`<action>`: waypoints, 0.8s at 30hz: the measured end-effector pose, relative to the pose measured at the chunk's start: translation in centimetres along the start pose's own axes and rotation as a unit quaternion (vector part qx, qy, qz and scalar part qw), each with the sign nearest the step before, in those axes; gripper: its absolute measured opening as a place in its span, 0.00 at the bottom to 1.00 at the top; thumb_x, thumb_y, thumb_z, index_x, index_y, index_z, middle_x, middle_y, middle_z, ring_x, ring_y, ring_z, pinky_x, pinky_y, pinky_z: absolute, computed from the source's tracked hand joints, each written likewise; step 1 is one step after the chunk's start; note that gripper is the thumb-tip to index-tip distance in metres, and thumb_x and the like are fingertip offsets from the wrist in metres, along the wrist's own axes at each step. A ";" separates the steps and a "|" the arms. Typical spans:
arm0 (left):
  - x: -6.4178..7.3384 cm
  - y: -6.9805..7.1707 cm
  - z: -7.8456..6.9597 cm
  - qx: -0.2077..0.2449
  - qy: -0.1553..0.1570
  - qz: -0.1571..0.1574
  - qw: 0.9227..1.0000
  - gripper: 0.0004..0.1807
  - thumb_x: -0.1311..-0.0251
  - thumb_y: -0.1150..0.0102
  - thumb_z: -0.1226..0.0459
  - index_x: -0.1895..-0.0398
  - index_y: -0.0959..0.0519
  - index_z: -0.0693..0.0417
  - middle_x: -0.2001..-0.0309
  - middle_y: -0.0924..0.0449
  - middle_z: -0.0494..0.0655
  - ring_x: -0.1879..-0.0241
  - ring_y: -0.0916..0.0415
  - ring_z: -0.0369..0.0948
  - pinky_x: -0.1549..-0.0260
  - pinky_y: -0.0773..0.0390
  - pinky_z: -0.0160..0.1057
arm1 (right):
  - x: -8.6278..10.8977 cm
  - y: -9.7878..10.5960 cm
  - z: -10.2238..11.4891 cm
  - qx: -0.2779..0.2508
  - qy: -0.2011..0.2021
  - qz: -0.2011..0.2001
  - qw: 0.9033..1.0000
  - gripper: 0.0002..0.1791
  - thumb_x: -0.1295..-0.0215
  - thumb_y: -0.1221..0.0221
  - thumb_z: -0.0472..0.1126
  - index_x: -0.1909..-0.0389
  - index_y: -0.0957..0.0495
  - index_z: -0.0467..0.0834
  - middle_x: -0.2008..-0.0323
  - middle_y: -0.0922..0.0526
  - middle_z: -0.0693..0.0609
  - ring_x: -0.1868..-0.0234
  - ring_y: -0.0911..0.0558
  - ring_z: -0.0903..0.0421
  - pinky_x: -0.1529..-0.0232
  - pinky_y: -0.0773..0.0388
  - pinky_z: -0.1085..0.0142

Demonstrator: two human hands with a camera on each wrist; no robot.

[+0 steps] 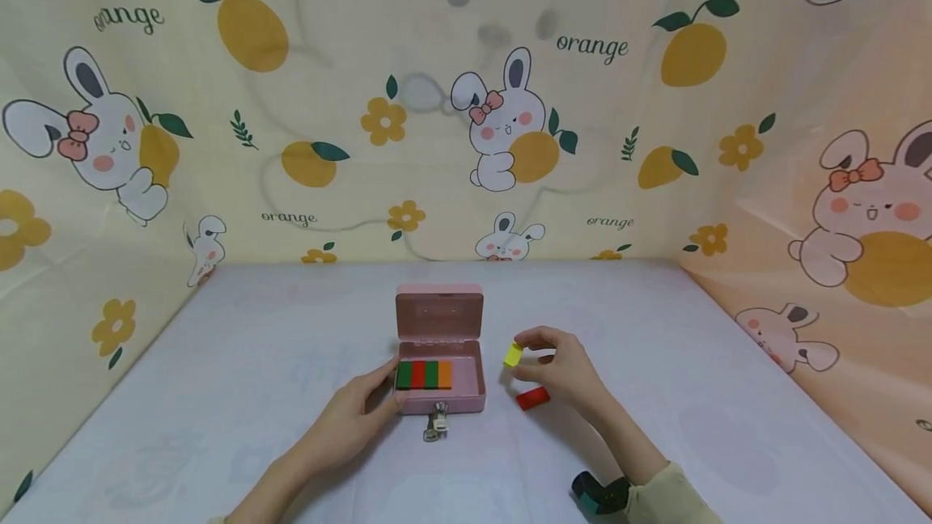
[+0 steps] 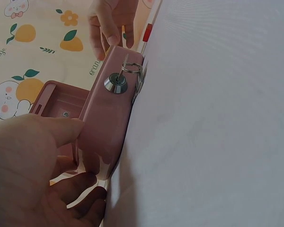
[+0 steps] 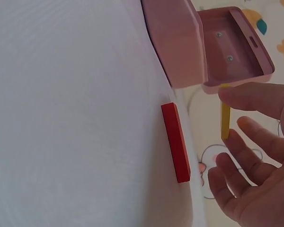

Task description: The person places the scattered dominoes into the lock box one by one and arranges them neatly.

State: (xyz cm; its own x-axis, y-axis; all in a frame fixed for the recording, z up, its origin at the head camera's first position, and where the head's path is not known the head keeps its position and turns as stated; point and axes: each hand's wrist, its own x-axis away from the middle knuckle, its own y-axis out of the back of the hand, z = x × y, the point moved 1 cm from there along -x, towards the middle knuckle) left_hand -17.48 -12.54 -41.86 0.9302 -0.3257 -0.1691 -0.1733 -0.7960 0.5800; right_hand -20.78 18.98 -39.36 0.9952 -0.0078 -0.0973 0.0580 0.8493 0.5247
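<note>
In the head view a pink cash box (image 1: 462, 406) stands on the table with its lid (image 1: 439, 315) raised. Inside, at its left, lie two green blocks (image 1: 404, 375), a red one between them (image 1: 418, 375) and an orange block (image 1: 445, 375). My left hand (image 1: 348, 420) holds the box at its left end, thumb over the front corner in the left wrist view. Right of the box, my right hand (image 1: 564, 369) pinches a yellow block (image 3: 225, 116) between thumb and fingers, above the table. Below that hand a second red block (image 1: 533, 399) lies on the tabletop.
A key ring (image 2: 138, 75) hangs from the key in the box's front lock (image 2: 116, 84). A patterned cloth (image 1: 335, 103) rises behind and beside the white table (image 1: 291, 322). A dark band (image 1: 600, 493) sits by the right sleeve.
</note>
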 end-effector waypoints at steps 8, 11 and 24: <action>-0.1 0.0 -0.1 -0.001 0.008 0.003 1.000 0.35 0.31 0.42 0.53 0.26 0.39 0.57 0.30 0.36 0.52 0.30 0.43 0.52 0.33 0.44 0.56 | -0.1 -0.1 0.2 0.003 -0.004 -0.001 1.000 0.24 0.51 0.25 0.36 0.50 0.18 0.45 0.52 0.19 0.52 0.48 0.24 0.51 0.47 0.22 0.55; -0.1 0.0 -0.1 -0.001 0.008 0.002 1.000 0.35 0.31 0.42 0.54 0.26 0.38 0.57 0.30 0.36 0.52 0.30 0.43 0.52 0.33 0.44 0.55 | 0.0 -0.1 0.2 -0.001 -0.004 -0.002 1.000 0.23 0.51 0.25 0.36 0.51 0.17 0.46 0.52 0.20 0.52 0.47 0.25 0.50 0.47 0.22 0.55; -0.2 0.0 -0.1 -0.006 0.004 0.002 1.000 0.35 0.31 0.42 0.54 0.26 0.38 0.57 0.30 0.35 0.52 0.30 0.42 0.52 0.33 0.43 0.56 | 0.5 -0.1 1.0 -0.017 0.015 0.007 1.000 0.22 0.50 0.26 0.37 0.51 0.17 0.48 0.51 0.20 0.53 0.44 0.25 0.49 0.46 0.23 0.53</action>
State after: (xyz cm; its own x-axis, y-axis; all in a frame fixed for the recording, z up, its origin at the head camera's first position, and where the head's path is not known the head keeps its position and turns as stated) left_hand -17.66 -12.41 -41.80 0.9319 -0.3249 -0.1611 -0.1729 -0.7886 0.5902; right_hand -20.23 18.41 -38.61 0.9931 0.0197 -0.1154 0.0406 0.8666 0.4974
